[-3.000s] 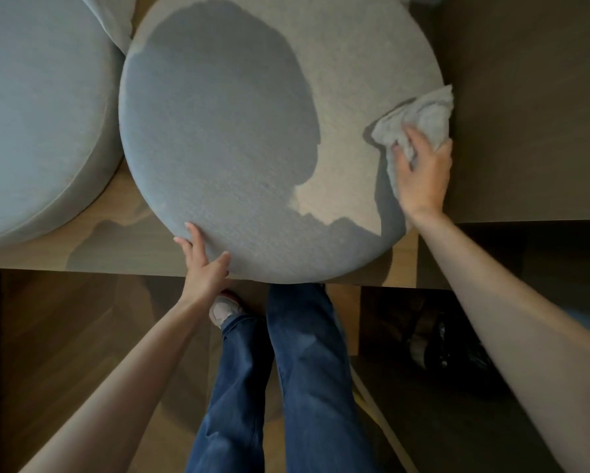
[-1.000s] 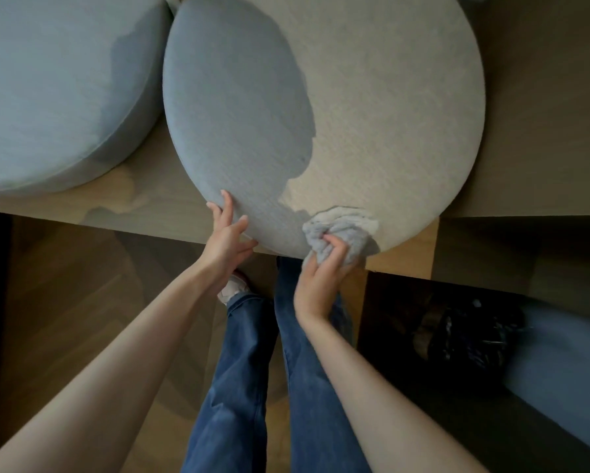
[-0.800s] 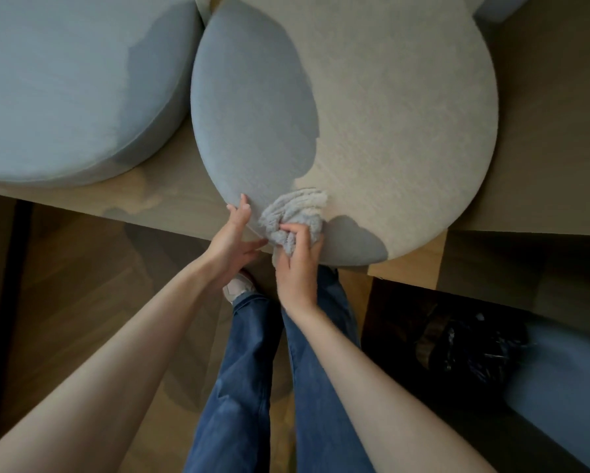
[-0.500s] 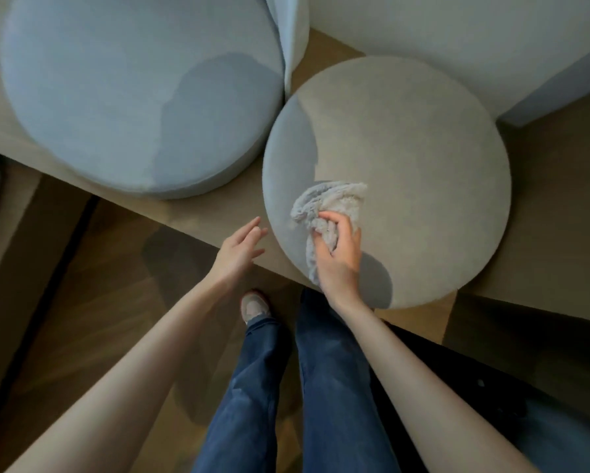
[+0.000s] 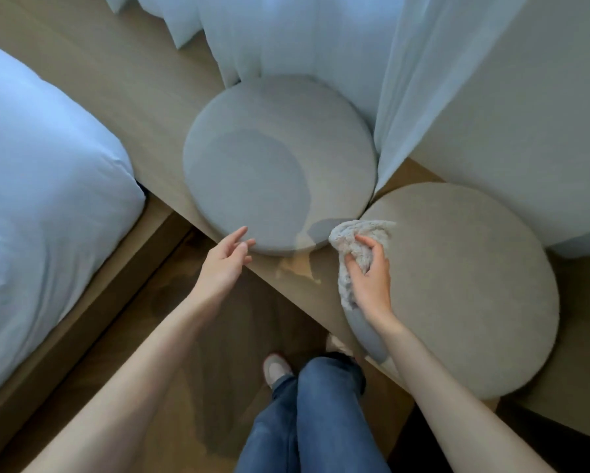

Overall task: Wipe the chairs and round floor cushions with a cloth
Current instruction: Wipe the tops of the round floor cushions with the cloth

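Since half a second ago my view has pulled back and my left grip (image 5: pixel 223 264) has shifted to the rim of the left cushion (image 5: pixel 280 165), fingers loosely spread; my right grip (image 5: pixel 368 278) pinches the bunched cloth (image 5: pixel 353 238) at the left edge of the right cushion (image 5: pixel 464 288); both cushions lie on the bench (image 5: pixel 143 124).

The left round cushion (image 5: pixel 280 165) and the right round cushion (image 5: pixel 457 285) are covered in fine-woven, matt fabric. The cloth (image 5: pixel 358 247) is nubbly, rumpled terry. The tabletop (image 5: pixel 150 107) is matt pale wood and the floor (image 5: pixel 170 336) is darker wood with a slight sheen. The curtain (image 5: pixel 304 35) is sheer, and the bed cover (image 5: pixel 48 186) is smooth cloth.
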Available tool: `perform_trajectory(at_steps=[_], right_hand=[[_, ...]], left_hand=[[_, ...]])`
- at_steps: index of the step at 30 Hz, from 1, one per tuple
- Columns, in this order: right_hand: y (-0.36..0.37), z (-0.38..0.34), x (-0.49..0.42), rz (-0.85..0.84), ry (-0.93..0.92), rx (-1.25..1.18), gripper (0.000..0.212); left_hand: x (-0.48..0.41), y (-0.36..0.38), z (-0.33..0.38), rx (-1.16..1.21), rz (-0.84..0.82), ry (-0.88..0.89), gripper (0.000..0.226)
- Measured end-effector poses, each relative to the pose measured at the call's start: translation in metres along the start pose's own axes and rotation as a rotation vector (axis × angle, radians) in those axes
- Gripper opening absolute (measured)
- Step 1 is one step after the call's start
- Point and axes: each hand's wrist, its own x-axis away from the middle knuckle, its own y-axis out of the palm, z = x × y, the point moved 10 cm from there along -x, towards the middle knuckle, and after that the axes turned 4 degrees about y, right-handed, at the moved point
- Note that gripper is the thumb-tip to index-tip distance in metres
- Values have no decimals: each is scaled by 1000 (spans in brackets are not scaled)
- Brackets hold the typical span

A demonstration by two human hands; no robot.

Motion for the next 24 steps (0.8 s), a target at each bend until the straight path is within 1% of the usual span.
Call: perform_trajectory(at_steps=[5, 9, 13, 15, 17, 21, 24], right_hand=[[21, -27, -31, 14, 11, 9, 50], [40, -44, -80, 33, 29, 41, 56], [67, -68, -155, 59, 7, 102, 61], [87, -80, -210, 68, 14, 130, 62], [92, -93, -240, 83, 3, 147, 63], [114, -112, -325, 147, 39, 149, 63], [126, -123, -380, 215, 49, 207, 64]], left_hand=[[-35, -45, 10, -18, 43, -21, 43], [-88, -63, 23, -45, 25, -26, 46], [-163, -74, 41, -107, 4, -24, 49], [-216, -80, 48, -155, 5, -29, 49], [-243, -81, 54, -194, 0, -25, 50], [-327, -86, 53, -249, -6, -92, 52], [-379, -92, 47, -268, 21, -114, 55]])
